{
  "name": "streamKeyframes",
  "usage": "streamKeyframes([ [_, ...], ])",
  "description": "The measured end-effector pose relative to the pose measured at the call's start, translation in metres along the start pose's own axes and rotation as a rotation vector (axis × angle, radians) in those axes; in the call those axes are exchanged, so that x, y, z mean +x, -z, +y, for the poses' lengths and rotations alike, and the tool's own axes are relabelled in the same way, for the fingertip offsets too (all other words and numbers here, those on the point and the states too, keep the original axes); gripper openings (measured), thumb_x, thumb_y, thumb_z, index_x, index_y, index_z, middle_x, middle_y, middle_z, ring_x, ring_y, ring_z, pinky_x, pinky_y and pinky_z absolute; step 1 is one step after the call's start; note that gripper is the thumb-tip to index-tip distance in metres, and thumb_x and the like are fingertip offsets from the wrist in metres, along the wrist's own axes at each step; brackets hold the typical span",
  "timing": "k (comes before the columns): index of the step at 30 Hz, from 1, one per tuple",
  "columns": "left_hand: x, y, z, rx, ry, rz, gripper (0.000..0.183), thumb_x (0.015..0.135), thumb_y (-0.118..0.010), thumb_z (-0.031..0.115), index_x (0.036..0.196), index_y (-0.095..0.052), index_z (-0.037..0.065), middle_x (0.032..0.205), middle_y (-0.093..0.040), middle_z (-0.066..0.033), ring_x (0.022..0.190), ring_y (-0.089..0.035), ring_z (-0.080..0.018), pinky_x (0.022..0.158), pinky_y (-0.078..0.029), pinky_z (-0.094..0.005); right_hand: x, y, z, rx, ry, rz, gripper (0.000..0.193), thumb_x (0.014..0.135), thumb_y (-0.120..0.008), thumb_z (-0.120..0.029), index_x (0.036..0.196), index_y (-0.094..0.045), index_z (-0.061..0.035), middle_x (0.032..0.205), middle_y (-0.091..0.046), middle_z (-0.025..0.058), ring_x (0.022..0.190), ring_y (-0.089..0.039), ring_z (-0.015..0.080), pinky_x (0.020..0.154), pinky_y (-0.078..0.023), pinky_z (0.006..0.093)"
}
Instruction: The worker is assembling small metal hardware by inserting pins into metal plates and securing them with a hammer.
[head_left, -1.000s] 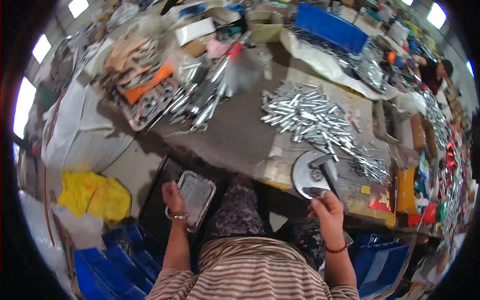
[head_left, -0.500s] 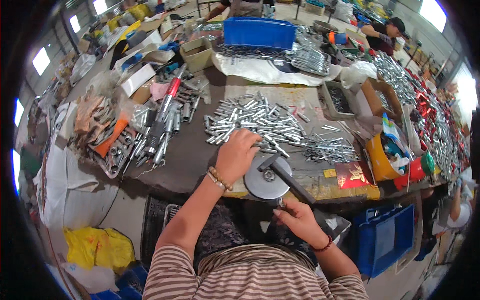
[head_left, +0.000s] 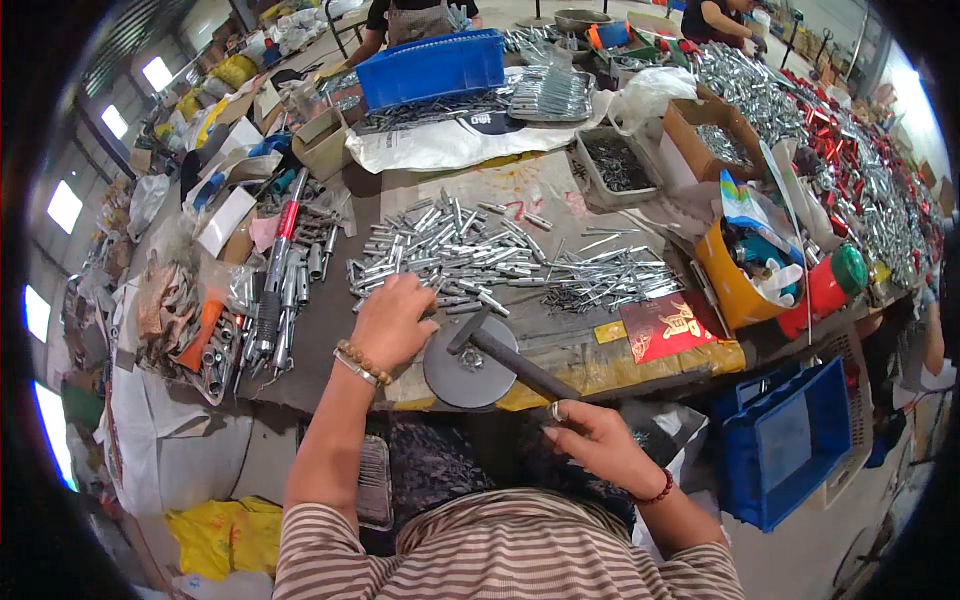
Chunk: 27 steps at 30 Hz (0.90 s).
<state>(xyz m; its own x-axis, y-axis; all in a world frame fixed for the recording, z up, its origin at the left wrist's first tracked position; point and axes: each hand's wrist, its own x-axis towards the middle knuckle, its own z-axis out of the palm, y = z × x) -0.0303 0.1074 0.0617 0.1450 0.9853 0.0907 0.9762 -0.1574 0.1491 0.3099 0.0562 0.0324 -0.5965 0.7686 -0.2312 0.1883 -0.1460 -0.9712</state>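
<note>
Left grip (head_left: 393, 318) is laid with bent fingers at the near left edge of the loose heap of short, silver-coloured metal tubes (head_left: 450, 240) on the dark grey counter (head_left: 315, 350); whether a tube is held cannot be told, as the fingertips are hidden. By the right grip (head_left: 560, 418), closed narrowly between thumb and index finger, a small silvery piece (head_left: 556, 411) appears to be pinched, just off the counter's near edge. The tubes can be judged stiff, light and hard to damage, though smooth enough to slip or roll; each is best taken around its middle, from the edge of the heap. Across the round, flat grey metal disc (head_left: 448, 376) a dark hammer with a long handle (head_left: 525, 368) is rested, probably head-heavy and best grasped by its handle.
</note>
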Motion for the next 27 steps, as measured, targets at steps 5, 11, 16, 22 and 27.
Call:
streamKeyframes([
  [5,0.047,-0.009,0.035,-0.25,-0.174,0.047,0.021,0.08,-0.077,0.016,0.099,-0.071,0.01,0.099,-0.062,-0.0098,0.106,-0.061,-0.0331,0.091,-0.053,-0.0442,0.003,0.005,0.02,-0.031,0.168,-0.038,0.017,0.098,-0.072,-0.013,0.099,-0.061,0.0005,0.073,-0.054,0.0076,0.066,-0.047,0.0115,0.061,-0.045,0.0314],
  [11,0.073,-0.012,0.064,0.014,-0.179,-0.187,0.013,0.078,-0.067,0.008,0.091,-0.067,0.011,0.098,-0.062,-0.0085,0.103,-0.062,-0.0326,0.087,-0.053,-0.0452,0.003,0.012,0.014,-0.087,0.226,-0.005,0.021,0.095,-0.074,-0.014,0.106,-0.064,-0.0003,0.076,-0.057,0.0143,0.065,-0.053,0.022,0.061,-0.047,0.0366],
  [16,0.078,-0.019,0.054,-0.075,-0.252,-0.052,0.016,0.08,-0.07,0.009,0.095,-0.065,0.008,0.093,-0.065,-0.0111,0.093,-0.065,-0.0326,0.082,-0.053,-0.0451,0.0,0.026,-0.005,-0.183,0.261,0.036,0.021,0.094,-0.075,-0.014,0.108,-0.067,-0.0011,0.079,-0.06,0.0177,0.066,-0.058,0.0285,0.063,-0.049,0.0384],
  [22,0.037,0.004,0.055,-0.747,0.106,0.141,0.025,0.09,-0.07,0.009,0.115,-0.067,0.006,0.091,-0.064,-0.002,0.078,-0.06,-0.0116,0.07,-0.05,-0.0292,0.03,0.081,-0.008,-0.698,0.387,0.578,0.014,0.086,-0.074,-0.007,0.096,-0.066,-0.0032,0.089,-0.063,0.0158,0.082,-0.066,0.0366,0.07,-0.052,0.0454],
  [27,-0.032,0.004,0.055,-1.12,0.311,0.209,0.029,0.092,-0.073,0.002,0.12,-0.065,0.001,0.091,-0.059,0.0032,0.083,-0.053,-0.0022,0.07,-0.047,-0.0194,0.09,0.103,-0.008,-1.099,0.598,0.667,0.012,0.081,-0.072,-0.005,0.091,-0.067,-0.0075,0.09,-0.061,0.0107,0.087,-0.064,0.0318,0.073,-0.053,0.0438],
])
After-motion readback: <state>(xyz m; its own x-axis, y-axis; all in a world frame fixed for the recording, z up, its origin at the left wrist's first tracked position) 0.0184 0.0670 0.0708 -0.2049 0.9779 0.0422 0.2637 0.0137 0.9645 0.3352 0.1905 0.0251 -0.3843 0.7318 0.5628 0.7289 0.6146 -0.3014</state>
